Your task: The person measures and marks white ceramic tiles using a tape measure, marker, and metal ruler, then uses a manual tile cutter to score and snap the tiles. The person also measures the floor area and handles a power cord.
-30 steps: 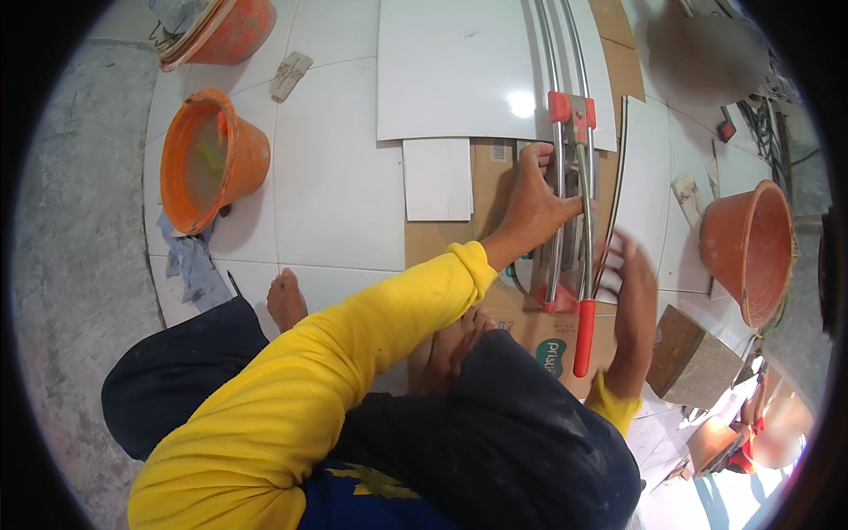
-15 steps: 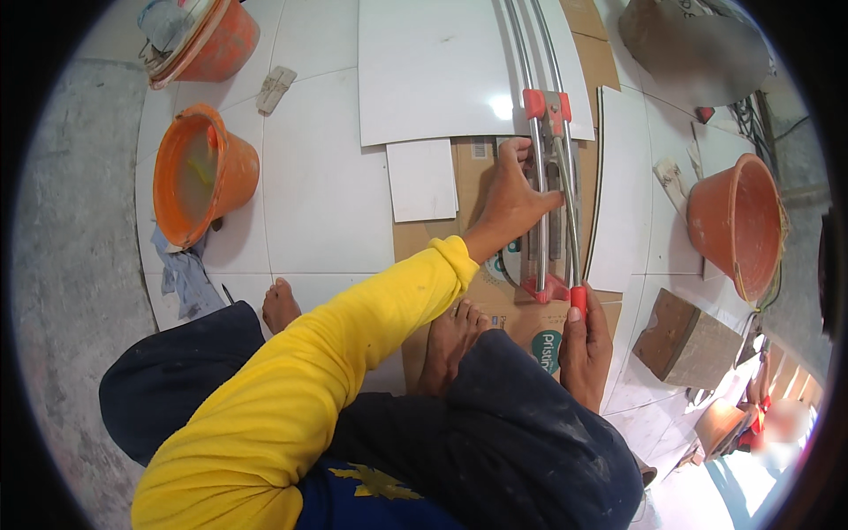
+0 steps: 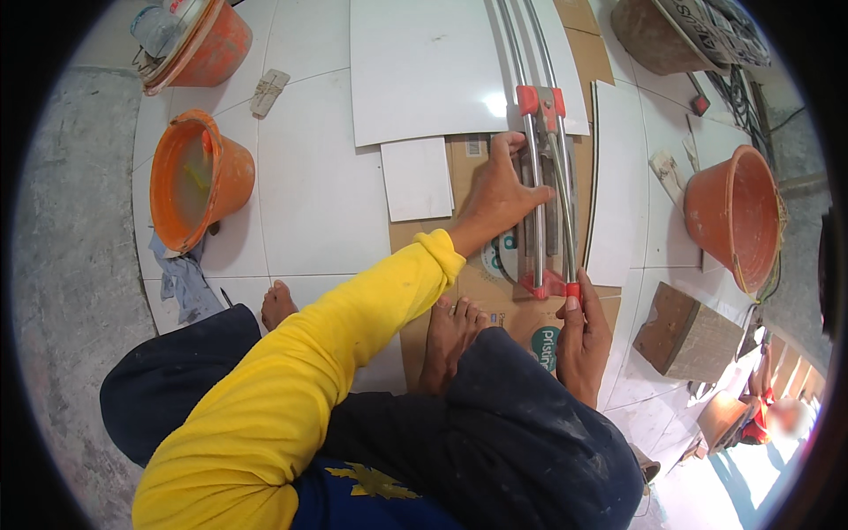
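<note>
With the clock face centred on the view, a manual tile cutter with twin silver metal rails (image 3: 541, 221) lies between 1 and 2 o'clock, on flattened brown cardboard (image 3: 511, 316). A large, glossy white rectangular tile (image 3: 424, 75) sits at 12 o'clock, its right part under the rails. The bare right hand (image 3: 586, 340), near 4 o'clock, grasps the red handle (image 3: 572, 290) at the near end of the cutter's thin steel lever, thumb on top. The bare left hand (image 3: 502, 190), between 1 and 2 o'clock, is spread at the cutter's left side, its thumb at the left rail and index finger just below the tile's near edge; whether it grips anything I cannot tell. A small white rectangular tile (image 3: 415, 181) lies at 12 o'clock, closer in. An orange plastic bucket of cloudy water (image 3: 237, 181) stands near 10 o'clock, a reddish-brown plastic bucket (image 3: 712, 208) near 3 o'clock.
</note>
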A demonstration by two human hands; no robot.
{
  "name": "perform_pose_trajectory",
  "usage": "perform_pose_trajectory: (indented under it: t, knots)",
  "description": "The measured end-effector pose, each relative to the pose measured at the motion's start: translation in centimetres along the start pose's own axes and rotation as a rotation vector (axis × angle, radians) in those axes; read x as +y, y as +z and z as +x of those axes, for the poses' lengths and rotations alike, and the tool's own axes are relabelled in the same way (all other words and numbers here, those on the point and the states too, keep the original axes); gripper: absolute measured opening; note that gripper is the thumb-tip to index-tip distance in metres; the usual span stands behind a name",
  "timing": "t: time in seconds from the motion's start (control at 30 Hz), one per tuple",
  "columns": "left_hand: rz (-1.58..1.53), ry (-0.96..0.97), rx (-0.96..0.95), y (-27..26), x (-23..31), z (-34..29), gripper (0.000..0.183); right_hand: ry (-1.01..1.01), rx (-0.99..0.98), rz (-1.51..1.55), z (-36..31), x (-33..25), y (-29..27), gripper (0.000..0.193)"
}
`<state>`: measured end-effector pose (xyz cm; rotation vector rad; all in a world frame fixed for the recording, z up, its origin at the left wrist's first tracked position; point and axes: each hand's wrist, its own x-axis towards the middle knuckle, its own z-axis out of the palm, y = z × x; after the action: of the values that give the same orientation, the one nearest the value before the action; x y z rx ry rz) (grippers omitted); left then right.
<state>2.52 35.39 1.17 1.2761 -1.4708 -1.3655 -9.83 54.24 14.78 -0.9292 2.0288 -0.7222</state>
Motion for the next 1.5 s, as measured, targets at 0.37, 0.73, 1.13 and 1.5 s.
perform_pose_trajectory:
  t: [0.37, 0.73, 1.13, 1.5]
  knots:
    - [0.144, 0.267, 0.311, -8.7, 0.4, 8.1, 0.037, -0.001, 0.027, 0.016, -0.1, -0.4, 0.3, 0.042]
    - [0.717, 0.279, 0.440, -12.3, -4.5, 19.0, 0.052, 0.008, -0.005, -0.041, 0.5, -0.7, 0.2, 0.040]
    - [1.023, 0.178, 0.374, -9.9, -2.4, 18.9, 0.054, -0.097, 0.013, -0.108, 1.0, 2.3, 0.7, 0.042]
    - [1.101, 0.088, 0.292, -9.5, -0.9, 19.4, 0.054, -0.191, -0.057, -0.171, 2.5, -1.4, -0.3, 0.047]
